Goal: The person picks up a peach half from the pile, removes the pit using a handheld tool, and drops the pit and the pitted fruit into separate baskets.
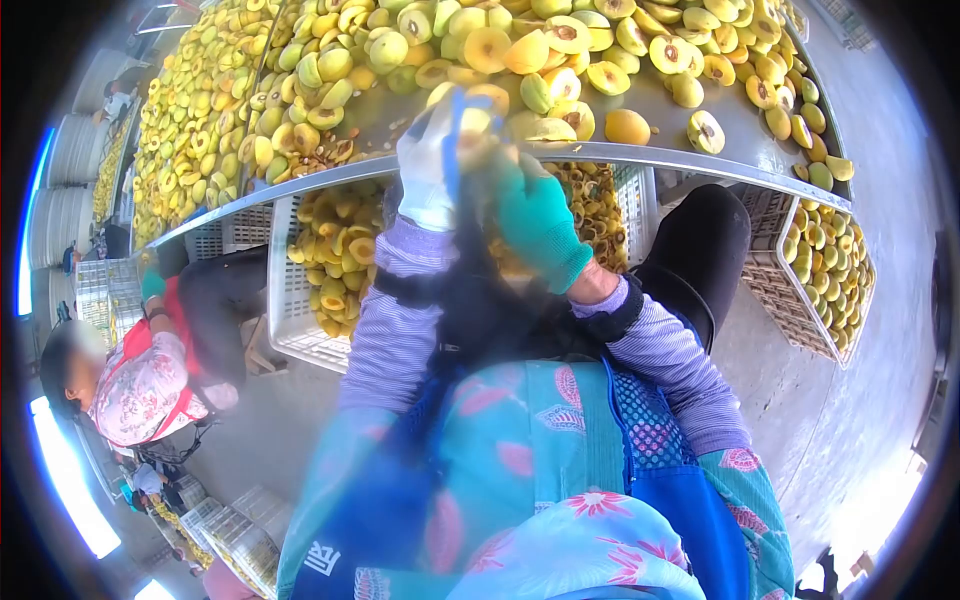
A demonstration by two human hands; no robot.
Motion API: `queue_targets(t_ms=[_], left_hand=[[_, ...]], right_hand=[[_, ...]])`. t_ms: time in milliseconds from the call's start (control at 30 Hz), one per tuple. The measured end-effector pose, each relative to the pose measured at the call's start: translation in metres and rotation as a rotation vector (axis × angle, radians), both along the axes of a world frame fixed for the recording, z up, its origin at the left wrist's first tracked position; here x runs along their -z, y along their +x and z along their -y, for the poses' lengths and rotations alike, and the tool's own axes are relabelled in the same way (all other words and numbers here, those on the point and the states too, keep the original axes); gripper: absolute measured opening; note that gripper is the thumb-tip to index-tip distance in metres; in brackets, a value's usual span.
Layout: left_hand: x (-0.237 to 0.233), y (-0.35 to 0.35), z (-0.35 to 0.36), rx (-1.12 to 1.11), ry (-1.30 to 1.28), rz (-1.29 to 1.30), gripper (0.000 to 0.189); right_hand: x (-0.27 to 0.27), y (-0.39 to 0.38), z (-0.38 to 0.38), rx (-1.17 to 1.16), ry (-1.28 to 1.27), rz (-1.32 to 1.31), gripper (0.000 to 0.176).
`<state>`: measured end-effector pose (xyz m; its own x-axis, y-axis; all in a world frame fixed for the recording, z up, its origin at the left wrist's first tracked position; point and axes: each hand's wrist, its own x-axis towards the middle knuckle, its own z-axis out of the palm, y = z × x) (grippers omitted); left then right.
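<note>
The left hand [425,165], in a white glove, is closed about a narrow blue tool [457,130] that stands up across its palm. The right hand [540,222], in a green glove, is curled close against it, but motion blur hides whether it grips anything. Between the two hands a yellowish fruit [483,103] shows only as a smear. It sits at the near edge of the counter [640,158], about midway along it. The only writing is a single white character [322,558] printed low on the person's blue apron [690,500], too blurred to read with certainty. The counter is bare metal and heaped with cut peach halves [560,35], yellow-green outside and pale yellow inside with dark stone hollows. One whole orange peach [627,127] lies near its front edge. Under the edge stand white slatted crates [290,300] holding more halves, and another crate [830,270] sits below the counter's right corner. At the left, a co-worker's floral sleeve [145,390] and red apron [180,300] are visible beside the counter's left end.
</note>
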<state>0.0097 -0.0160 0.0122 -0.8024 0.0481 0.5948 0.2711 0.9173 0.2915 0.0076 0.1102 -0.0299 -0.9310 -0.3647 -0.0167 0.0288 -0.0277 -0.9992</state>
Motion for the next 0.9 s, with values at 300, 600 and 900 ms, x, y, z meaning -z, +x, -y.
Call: queue_targets(t_ms=[300,600,900], left_hand=[[0.000,0.000,-0.022,-0.190,0.488,0.052,0.014],[0.013,-0.005,-0.013,-0.029,0.164,-0.222,0.024],[0.004,-0.005,-0.032,-0.032,1.599,0.135,0.033]], right_hand=[[-0.009,-0.016,0.006,0.128,0.050,-0.357,0.019],[-0.005,-0.001,-0.013,-0.094,-0.053,-0.013,0.022],[-0.002,0.011,-0.003,-0.117,-0.084,0.031,0.035]])
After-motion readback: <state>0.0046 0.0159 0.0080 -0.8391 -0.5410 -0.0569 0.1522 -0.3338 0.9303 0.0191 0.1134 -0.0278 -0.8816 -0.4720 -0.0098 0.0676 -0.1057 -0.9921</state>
